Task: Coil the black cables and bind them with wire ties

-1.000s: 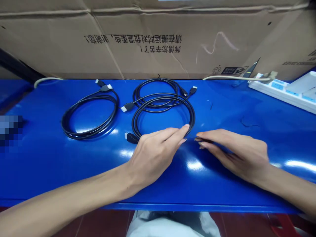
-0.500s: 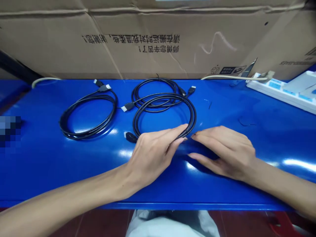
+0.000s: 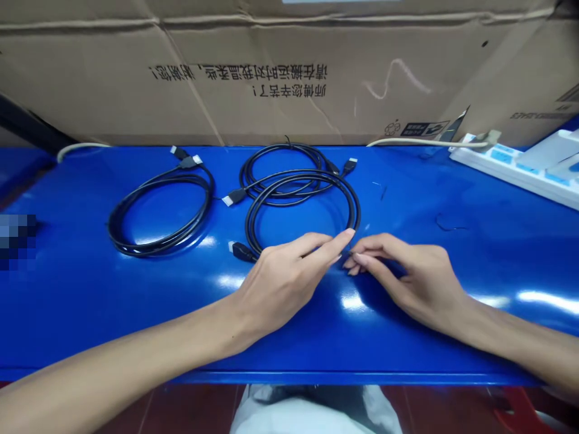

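Observation:
My left hand (image 3: 284,277) lies with its fingers across the near edge of a black cable coil (image 3: 302,208), and the fingertips rest on the loop. A black plug (image 3: 243,252) on that cable sits just beyond my left hand. My right hand (image 3: 398,271) is nearby, its fingertips curled close to my left fingertips and holding nothing visible. Farther back are a second black coil (image 3: 280,163) and a third black coil (image 3: 158,217), each with black plugs. Part of the near coil is hidden under my left hand.
A glossy blue table (image 3: 407,325) bears everything. Behind it stands a printed cardboard box (image 3: 235,72). A white power strip (image 3: 511,163) with a pale cord (image 3: 420,143) lies at the back right. A red object (image 3: 515,413) shows below the front edge.
My right hand has moved left, closer to my left hand, and its fingers have curled inward. My left fingers have straightened slightly on the coil. The cables lie as before.

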`<action>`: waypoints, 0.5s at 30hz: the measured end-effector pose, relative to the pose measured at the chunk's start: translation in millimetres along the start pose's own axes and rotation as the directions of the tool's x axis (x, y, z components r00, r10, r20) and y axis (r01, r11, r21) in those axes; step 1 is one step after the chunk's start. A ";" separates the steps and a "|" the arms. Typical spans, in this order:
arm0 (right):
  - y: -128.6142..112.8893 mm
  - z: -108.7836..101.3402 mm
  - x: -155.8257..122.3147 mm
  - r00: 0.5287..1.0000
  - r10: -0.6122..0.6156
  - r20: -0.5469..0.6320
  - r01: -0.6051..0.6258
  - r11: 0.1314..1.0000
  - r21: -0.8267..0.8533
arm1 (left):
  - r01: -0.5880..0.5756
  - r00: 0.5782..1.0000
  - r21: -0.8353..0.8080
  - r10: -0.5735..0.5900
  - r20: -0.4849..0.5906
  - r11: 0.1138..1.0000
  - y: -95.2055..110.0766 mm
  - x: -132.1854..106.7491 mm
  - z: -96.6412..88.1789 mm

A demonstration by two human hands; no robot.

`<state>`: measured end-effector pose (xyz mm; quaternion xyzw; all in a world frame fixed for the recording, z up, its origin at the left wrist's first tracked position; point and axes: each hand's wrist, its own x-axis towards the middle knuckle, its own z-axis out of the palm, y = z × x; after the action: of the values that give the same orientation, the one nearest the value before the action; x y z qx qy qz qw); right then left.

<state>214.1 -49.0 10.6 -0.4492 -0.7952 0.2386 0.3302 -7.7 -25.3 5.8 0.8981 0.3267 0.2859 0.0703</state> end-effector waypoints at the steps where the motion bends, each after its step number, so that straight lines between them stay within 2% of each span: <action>1: -2.5 -0.8 2.4 0.995 0.097 0.035 -0.102 0.979 0.174 | -0.010 1.000 -0.005 0.010 -0.004 1.000 -0.9 -0.1 0.4; 3: -5.2 -2.3 6.6 0.960 0.236 0.149 -0.279 0.828 0.486 | -0.032 0.999 -0.016 0.032 -0.032 0.999 -2.2 0.4 1.0; 5: -4.6 -3.5 9.2 0.912 0.312 0.267 -0.408 0.610 0.680 | -0.053 0.996 -0.019 0.052 -0.071 0.998 -2.7 1.3 1.9; 7: -2.3 -4.3 10.2 0.858 0.359 0.367 -0.498 0.405 0.767 | -0.078 0.992 -0.015 0.076 -0.105 0.997 -2.6 2.3 2.8; 9: -0.2 -4.6 10.1 0.822 0.377 0.427 -0.538 0.271 0.798 | -0.100 0.987 -0.015 0.098 -0.126 0.995 -2.1 3.0 3.3; 10: 0.2 -4.5 9.8 0.815 0.376 0.441 -0.546 0.244 0.801 | -0.106 0.986 -0.020 0.103 -0.132 0.994 -1.7 3.2 3.2; 12: -0.1 -3.4 8.8 0.832 0.350 0.430 -0.531 0.281 0.800 | -0.103 0.984 -0.034 0.097 -0.147 0.994 -0.4 3.6 2.1; 15: -1.8 -0.1 5.8 0.899 0.298 0.322 -0.432 0.477 0.766 | -0.085 0.983 -0.046 0.077 -0.169 0.995 1.7 4.3 -0.9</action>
<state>210.9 -44.8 13.7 -0.3832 -0.4982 0.6768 0.3833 -4.6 -23.9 9.1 0.8815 0.2869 0.3711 0.0547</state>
